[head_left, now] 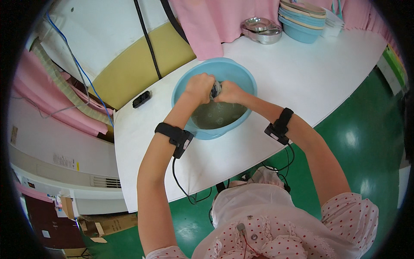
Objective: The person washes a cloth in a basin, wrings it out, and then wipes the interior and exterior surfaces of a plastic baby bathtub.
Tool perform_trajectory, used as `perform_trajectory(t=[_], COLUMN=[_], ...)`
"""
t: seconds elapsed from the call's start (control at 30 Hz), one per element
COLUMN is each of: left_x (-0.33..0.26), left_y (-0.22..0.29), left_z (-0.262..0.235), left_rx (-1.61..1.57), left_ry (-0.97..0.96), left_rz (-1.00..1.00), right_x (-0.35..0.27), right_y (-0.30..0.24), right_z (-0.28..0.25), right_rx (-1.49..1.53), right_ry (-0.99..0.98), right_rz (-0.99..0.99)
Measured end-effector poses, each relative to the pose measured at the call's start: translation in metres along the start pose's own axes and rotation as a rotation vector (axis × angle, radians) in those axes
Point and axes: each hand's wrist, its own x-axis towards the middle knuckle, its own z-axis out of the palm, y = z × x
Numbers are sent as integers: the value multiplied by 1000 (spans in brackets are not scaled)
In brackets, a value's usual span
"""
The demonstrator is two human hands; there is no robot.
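A light blue plastic basin (210, 135) stands on the white table, holding murky grey-green water (220, 115) with some suds. Above the water, inside the rim, both my hands are closed around a bunched wet cloth (216, 90), greyish with dark patches. My left hand (200, 88) is a fist on the cloth's left end. My right hand (230, 93) grips its right end, close beside the left. Most of the cloth is hidden in my fingers. Each forearm wears a black strap with a small cabled box.
The white table (297, 82) carries a small black object (141, 99) left of the basin. At the back stand stacked metal dishes (262, 31) and a stack of blue and beige basins (302, 21). Cables (174, 172) hang from my forearm straps near the table's front edge.
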Motion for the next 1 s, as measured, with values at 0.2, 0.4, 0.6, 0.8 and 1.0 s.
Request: perform_trajectory(t=[0.2,0.4,0.6,0.8,1.0], left_x=[1,0,2,-4,-18], left_y=[2,2,-3,-16,-40], left_z=[0,0,-3,12,17], left_rx=[-6,-4,12,-233,-1041], left_ry=[11,19,0,12,314], left_rz=[-21,-38,-32,-44,107], right_x=[1,2,6,8,-8], right_y=[0,-1,-2,15,-17], right_z=[-1,-3,-6,-3,-20], right_rx=[-30,-50,-43,-77,200], right_ry=[-6,-5,2,50,252], right_rz=[10,5,-32,-223,-490])
